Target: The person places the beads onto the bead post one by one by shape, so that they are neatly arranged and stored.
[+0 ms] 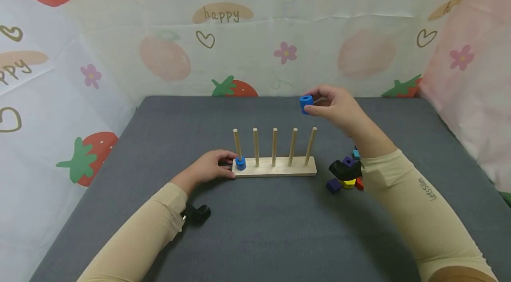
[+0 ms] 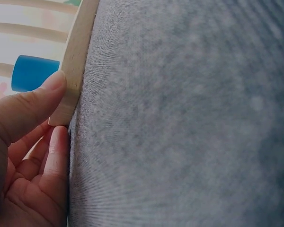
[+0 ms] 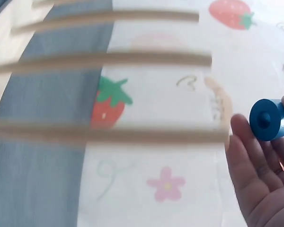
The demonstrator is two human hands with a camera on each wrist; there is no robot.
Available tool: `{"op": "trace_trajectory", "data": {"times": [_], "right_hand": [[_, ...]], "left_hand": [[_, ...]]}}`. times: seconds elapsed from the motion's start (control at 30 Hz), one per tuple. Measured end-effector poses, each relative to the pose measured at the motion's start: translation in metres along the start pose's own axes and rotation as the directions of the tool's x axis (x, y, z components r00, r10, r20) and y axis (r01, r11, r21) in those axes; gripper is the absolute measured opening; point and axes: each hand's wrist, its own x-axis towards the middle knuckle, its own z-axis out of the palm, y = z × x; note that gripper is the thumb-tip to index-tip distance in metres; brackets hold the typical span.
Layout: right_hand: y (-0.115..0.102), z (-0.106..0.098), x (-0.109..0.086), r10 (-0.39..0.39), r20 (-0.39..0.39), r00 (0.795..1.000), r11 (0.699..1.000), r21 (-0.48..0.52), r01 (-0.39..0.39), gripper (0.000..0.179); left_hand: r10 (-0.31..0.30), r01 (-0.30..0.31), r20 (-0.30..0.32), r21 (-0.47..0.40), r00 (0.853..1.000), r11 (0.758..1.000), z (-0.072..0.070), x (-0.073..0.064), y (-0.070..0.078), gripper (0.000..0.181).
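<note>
Here, right hand [image 1: 337, 107] in pinch on glossy blue cylinder [image 1: 305, 100], left hand [image 1: 208, 166] likewise on grained wooden pegboard [image 1: 281, 172].

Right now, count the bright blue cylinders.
2: one bright blue cylinder around the leftmost wooden peg, another in the right hand. More may hide behind the beige right sleeve.

- The base [image 1: 275, 172] is made of smooth, pale wood with fine grain.
- The pegs [image 1: 274, 146] are formed of plain, matt wood.
- The held blue cylinder [image 1: 304, 103] is finished smooth and glossy.
- The tabletop [image 1: 259, 233] is covered with matt, finely ribbed cloth.
- The backdrop [image 1: 255, 60] is made of thin, creased, cloth-like sheeting.
- The sleeves [image 1: 137, 231] are made of matt fabric.
</note>
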Motion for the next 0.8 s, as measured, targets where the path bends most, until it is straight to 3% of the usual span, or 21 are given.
{"op": "trace_trajectory", "data": {"times": [0.37,0.6,0.8], "right_hand": [[-0.022,0.050,0.014,-0.095,0.104,0.990,0.994,0.062,0.089,0.029],[-0.032,0.074,0.022,-0.101,0.145,0.984,0.991,0.104,0.087,0.028],[-0.038,0.098,0.024,-0.092,0.169,0.981,0.995,0.060,0.083,0.025]], "left_hand": [[-0.011,0.011,-0.012,-0.016,1.000,1.000,0.002,0.000,-0.003,0.053],[0.002,-0.003,-0.013,-0.027,1.000,1.000,0.002,0.001,-0.003,0.053],[0.016,-0.016,-0.005,-0.051,1.000,0.999,0.001,0.001,-0.003,0.053]]}}
